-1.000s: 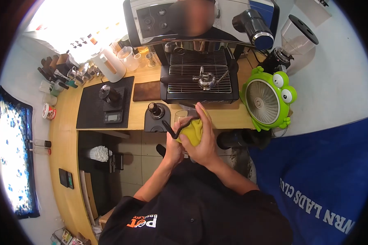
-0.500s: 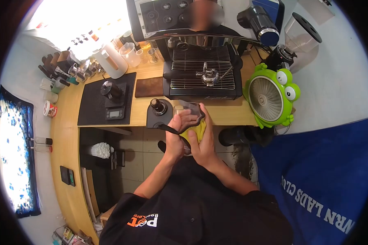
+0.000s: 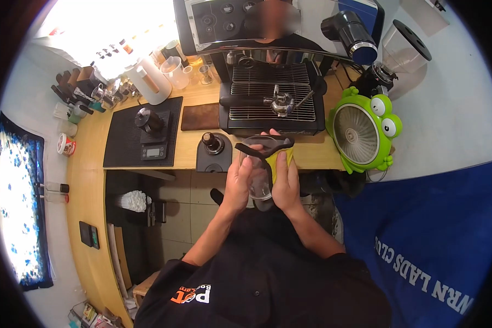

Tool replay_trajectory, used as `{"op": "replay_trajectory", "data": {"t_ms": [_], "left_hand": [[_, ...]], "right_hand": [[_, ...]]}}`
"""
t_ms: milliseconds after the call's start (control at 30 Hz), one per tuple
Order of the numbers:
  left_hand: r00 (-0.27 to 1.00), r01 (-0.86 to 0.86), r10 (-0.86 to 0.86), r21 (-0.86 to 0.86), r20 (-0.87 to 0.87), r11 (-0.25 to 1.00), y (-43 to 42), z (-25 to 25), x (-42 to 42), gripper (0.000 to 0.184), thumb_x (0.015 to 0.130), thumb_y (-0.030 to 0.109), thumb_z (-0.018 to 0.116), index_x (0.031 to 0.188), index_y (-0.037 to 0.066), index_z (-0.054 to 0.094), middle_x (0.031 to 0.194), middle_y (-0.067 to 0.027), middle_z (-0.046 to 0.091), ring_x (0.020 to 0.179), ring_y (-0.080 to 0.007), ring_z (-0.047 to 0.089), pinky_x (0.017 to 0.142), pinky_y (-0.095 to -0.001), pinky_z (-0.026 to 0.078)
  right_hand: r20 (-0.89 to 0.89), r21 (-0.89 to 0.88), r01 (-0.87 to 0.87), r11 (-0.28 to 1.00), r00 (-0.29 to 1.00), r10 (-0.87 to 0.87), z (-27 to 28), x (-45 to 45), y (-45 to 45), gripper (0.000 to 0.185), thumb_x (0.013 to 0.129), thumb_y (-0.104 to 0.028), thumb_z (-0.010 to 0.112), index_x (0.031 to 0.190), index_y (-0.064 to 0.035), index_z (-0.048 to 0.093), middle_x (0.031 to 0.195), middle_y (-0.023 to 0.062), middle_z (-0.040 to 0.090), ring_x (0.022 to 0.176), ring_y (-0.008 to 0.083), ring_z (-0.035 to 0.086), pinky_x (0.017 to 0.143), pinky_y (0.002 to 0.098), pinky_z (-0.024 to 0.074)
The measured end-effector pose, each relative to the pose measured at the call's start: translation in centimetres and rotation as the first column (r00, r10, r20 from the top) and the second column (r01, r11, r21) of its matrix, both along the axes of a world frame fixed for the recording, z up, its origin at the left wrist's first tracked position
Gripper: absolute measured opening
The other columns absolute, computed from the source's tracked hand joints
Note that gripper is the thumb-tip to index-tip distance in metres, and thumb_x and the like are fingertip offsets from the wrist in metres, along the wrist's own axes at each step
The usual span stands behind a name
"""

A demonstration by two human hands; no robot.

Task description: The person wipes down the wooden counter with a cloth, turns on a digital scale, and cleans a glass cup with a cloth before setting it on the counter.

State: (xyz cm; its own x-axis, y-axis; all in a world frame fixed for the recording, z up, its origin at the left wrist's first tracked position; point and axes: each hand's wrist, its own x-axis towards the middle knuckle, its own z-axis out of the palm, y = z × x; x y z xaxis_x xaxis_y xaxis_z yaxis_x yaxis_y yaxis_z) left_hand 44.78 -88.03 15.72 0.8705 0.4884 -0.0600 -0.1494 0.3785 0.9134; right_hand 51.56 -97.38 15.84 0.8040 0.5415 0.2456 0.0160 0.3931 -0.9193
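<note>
In front of my body, above the counter's near edge, I hold a clear glass vessel (image 3: 259,187). My left hand (image 3: 237,185) is closed around its left side. My right hand (image 3: 286,179) grips a yellow and grey cloth with a black edge (image 3: 275,162) against the vessel's right side. Part of the cloth lies over the upper end of the vessel, and some fingertips show beyond it. The vessel's exact kind is hard to tell behind the hands and cloth. Just left of the hands, a tamper (image 3: 212,143) stands on a dark tamping stand (image 3: 208,164).
An espresso machine (image 3: 273,123) stands ahead, with a portafilter (image 3: 282,104) on its drip grate. To the right are a green frog-shaped fan (image 3: 388,145) and a grinder (image 3: 378,76). Leftward, a black mat (image 3: 123,145) carries a scale (image 3: 154,152) and a dark hand grinder (image 3: 147,121).
The vessel has turned so more of its clear side shows. My right hand and the cloth have shifted right and slightly down; my left hand has moved a little right.
</note>
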Motion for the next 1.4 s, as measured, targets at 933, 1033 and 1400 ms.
{"op": "replay_trajectory", "data": {"t_ms": [933,1033,1400], "left_hand": [[0.997,-0.076,0.076,-0.014,0.015,0.997,-0.2,-1.6,2.9,0.065,0.106,0.053,0.032,0.123,-0.004,0.056,0.102,-0.0077,0.064,0.085,-0.0107,0.058,0.075,-0.0247,0.048],[0.993,-0.007,0.018,-0.093,0.116,0.996,0.1,-2.4,3.4,0.068,0.105,0.056,0.033,0.122,-0.006,0.058,0.101,-0.0079,0.064,0.088,-0.0118,0.058,0.076,-0.0267,0.048],[0.999,0.041,-0.042,-0.063,-0.01,0.997,0.5,-0.6,2.6,0.071,0.104,0.06,0.034,0.131,-0.003,0.05,0.105,-0.0074,0.061,0.098,-0.0159,0.059,0.085,-0.0317,0.049]], "right_hand": [[0.133,-0.083,0.122,0.989,0.985,-0.11,1.1,2.2,0.3,0.047,0.109,-0.024,0.028,0.145,0.0046,0.038,0.142,0.0153,0.051,0.132,0.0244,0.048,0.112,0.0363,0.0348],[0.169,-0.054,0.187,0.981,0.97,-0.176,0.8,2.0,0.3,0.045,0.106,-0.019,0.033,0.144,0.0037,0.042,0.141,0.02,0.052,0.132,0.0302,0.049,0.112,0.0389,0.0345],[-0.076,0.072,0.014,0.997,0.997,-0.009,1.6,3.0,0.3,0.046,0.11,-0.022,0.028,0.146,0.0033,0.041,0.146,0.0132,0.049,0.135,0.0196,0.045,0.113,0.0321,0.0321]]}}
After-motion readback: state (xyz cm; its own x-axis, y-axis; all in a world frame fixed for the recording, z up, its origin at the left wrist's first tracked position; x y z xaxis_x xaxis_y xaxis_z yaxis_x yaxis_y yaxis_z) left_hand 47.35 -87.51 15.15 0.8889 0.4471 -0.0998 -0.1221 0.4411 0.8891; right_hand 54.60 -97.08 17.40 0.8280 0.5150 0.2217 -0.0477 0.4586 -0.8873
